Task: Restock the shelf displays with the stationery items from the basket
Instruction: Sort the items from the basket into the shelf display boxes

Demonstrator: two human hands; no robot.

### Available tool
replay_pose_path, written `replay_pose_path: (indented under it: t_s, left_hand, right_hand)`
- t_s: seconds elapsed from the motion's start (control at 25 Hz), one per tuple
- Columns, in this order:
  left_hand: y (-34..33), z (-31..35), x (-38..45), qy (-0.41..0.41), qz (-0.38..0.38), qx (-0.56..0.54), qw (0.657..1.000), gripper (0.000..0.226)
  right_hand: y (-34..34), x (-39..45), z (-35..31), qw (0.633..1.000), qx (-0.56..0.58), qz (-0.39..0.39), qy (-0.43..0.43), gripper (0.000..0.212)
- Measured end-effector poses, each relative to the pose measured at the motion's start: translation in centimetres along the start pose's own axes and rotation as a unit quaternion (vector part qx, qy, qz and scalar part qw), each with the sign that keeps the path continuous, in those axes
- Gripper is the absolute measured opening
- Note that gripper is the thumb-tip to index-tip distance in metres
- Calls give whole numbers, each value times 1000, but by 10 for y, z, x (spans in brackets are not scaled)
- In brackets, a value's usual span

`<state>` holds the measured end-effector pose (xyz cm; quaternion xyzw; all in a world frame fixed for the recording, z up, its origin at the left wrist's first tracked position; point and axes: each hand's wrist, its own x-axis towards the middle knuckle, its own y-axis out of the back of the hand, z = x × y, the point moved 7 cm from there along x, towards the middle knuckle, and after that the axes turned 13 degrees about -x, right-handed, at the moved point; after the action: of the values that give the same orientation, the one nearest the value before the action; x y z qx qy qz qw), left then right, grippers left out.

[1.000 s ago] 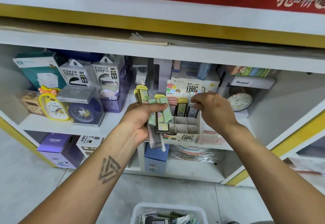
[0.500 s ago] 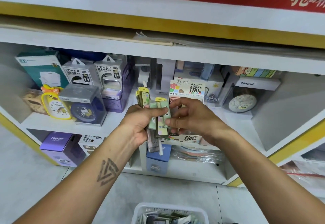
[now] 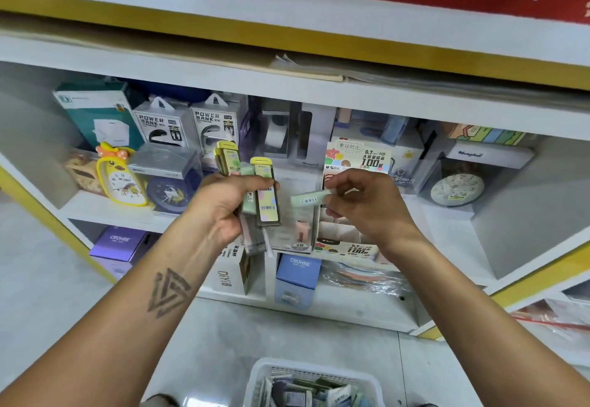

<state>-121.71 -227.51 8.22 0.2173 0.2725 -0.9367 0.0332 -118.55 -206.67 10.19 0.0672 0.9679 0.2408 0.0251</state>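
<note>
Shop shelving fills the view, white boards with yellow trim, red signage above. Your right hand pinches one pale green lead case between thumb and fingertips, case lying roughly level, barcode up, just in front of the display box. Your left hand is curled round a bundle of lead cases, several upright, yellow caps on top, more hanging below the palm. Single case sits between the two hands, near the bundle but apart from it. Display box shows open divider cells at the front, so judged as partly filled at most. Basket on the floor below holds plenty of mixed stationery, so most restocking looks left. Likely next: drop the pinched case into a free cell; which cell, cannot tell. Power bank boxes, a duck clock and a round clock sit on the same shelf.
</note>
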Motion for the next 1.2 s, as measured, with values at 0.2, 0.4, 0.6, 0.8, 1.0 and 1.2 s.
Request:
replay_pose_path:
  t_s: [0.2,0.4,0.6,0.8,1.0,1.2]
  left_hand:
    - [16,17,0,-4,19,-3,1000,48]
    - [26,22,3,-9,27,-6,1000,52]
    - [32,23,2,9,30,-11,999,54]
    - [33,24,2,12,26,-14,999,57]
    - [36,21,1,19,26,-13,999,53]
    - [40,23,2,23,24,-8,999,52]
  right_hand:
    - [-14,6,0,997,-71,-9,29,12]
    - [-30,15,1,984,-168,-21,57,26]
    - [-36,20,-4,972,-212,-9,99,29]
    - [-60,21,-9,950,-266,-5,164,29]
    - [-81,21,-11,927,-311,-31,205,24]
    - [-99,17,-18,882,-362,-67,294,31]
